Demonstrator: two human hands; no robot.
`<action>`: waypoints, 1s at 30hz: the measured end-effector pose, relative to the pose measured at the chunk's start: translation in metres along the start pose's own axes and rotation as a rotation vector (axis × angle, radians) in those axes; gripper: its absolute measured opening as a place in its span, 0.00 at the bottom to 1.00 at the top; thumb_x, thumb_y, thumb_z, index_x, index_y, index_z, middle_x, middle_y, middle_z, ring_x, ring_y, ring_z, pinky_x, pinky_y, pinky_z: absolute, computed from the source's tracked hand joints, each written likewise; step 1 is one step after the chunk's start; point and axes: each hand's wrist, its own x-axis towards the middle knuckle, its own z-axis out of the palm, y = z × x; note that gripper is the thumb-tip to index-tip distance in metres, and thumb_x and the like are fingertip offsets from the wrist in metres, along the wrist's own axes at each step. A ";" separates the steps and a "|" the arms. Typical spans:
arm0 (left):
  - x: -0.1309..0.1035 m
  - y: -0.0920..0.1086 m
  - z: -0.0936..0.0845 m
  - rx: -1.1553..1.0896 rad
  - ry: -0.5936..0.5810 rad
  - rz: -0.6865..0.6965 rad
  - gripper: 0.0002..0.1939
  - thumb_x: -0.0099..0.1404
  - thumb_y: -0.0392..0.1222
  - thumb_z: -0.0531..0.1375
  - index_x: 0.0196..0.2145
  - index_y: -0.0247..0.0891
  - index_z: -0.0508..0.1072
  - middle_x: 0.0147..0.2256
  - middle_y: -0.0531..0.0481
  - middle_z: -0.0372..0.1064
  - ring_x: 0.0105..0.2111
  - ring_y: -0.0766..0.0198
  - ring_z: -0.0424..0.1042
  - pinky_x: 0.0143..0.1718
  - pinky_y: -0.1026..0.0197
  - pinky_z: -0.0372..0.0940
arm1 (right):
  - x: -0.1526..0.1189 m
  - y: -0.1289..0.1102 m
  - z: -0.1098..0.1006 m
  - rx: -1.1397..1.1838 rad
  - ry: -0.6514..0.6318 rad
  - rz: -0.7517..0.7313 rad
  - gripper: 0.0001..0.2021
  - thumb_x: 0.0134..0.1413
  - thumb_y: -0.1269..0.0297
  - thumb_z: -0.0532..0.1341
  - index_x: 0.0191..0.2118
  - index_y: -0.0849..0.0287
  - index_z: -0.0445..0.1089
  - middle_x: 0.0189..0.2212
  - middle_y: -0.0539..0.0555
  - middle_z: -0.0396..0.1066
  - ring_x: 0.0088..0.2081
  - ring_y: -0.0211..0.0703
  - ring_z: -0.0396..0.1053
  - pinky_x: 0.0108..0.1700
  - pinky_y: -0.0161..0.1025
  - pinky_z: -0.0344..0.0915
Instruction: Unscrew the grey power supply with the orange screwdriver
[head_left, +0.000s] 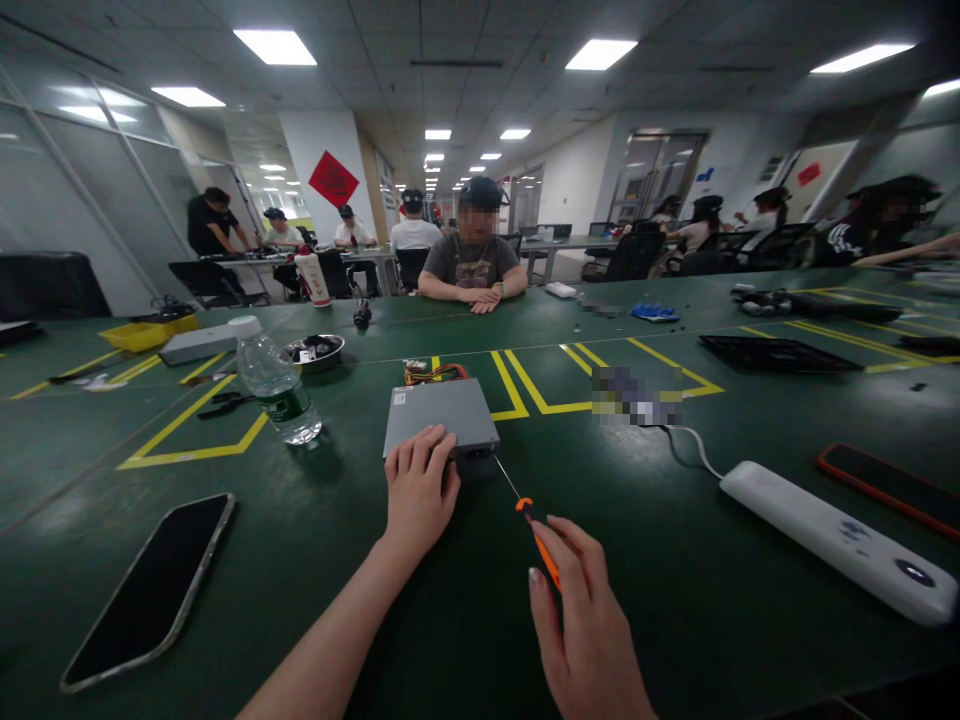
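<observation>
A grey metal computer power supply lies on the green table, its bundle of coloured cables at the far side. My left hand grips its near edge, fingers bent over the top and the thumb on the near face. In my right hand is a screwdriver with an orange and black handle, held between thumb and fingers. Its thin shaft points up and left, and the tip meets the near right corner of the power supply, beside the socket. Whether the tip sits in a screw is too small to tell.
Left stand a water bottle, a metal bowl of small parts and a phone. Right lie a white power bank-like device with a cable and an orange-edged phone. Opposite sits a person, hands on the table.
</observation>
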 end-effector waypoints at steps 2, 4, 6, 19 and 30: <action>0.000 0.000 0.000 0.001 0.000 -0.001 0.16 0.61 0.37 0.53 0.48 0.42 0.65 0.51 0.46 0.64 0.52 0.53 0.59 0.51 0.50 0.51 | -0.002 -0.003 0.003 -0.044 0.011 -0.048 0.16 0.63 0.66 0.44 0.52 0.63 0.60 0.48 0.64 0.63 0.46 0.48 0.67 0.41 0.42 0.70; 0.000 0.000 0.000 -0.001 0.002 -0.001 0.16 0.61 0.37 0.53 0.48 0.42 0.65 0.51 0.46 0.64 0.51 0.53 0.59 0.51 0.50 0.51 | -0.003 -0.003 0.005 -0.066 0.018 -0.104 0.16 0.62 0.68 0.45 0.52 0.62 0.60 0.47 0.63 0.64 0.47 0.48 0.67 0.41 0.43 0.70; 0.000 0.000 0.000 -0.003 0.004 0.000 0.16 0.61 0.37 0.53 0.48 0.42 0.65 0.51 0.46 0.64 0.51 0.54 0.59 0.51 0.50 0.51 | -0.002 -0.001 0.005 -0.072 0.033 -0.117 0.15 0.63 0.68 0.46 0.51 0.61 0.61 0.44 0.62 0.67 0.42 0.46 0.70 0.37 0.41 0.70; 0.000 -0.001 0.000 -0.013 0.009 0.008 0.16 0.61 0.37 0.53 0.49 0.41 0.65 0.51 0.46 0.64 0.51 0.53 0.59 0.51 0.49 0.51 | -0.006 -0.003 0.011 -0.079 0.061 -0.071 0.15 0.64 0.65 0.44 0.49 0.63 0.62 0.41 0.62 0.67 0.41 0.45 0.70 0.37 0.40 0.71; -0.002 -0.003 0.001 -0.024 0.005 0.021 0.17 0.62 0.37 0.53 0.49 0.41 0.64 0.52 0.46 0.63 0.52 0.53 0.59 0.51 0.49 0.51 | 0.007 0.005 -0.005 -0.072 0.027 -0.138 0.16 0.63 0.61 0.47 0.49 0.64 0.62 0.41 0.62 0.67 0.36 0.45 0.70 0.34 0.39 0.70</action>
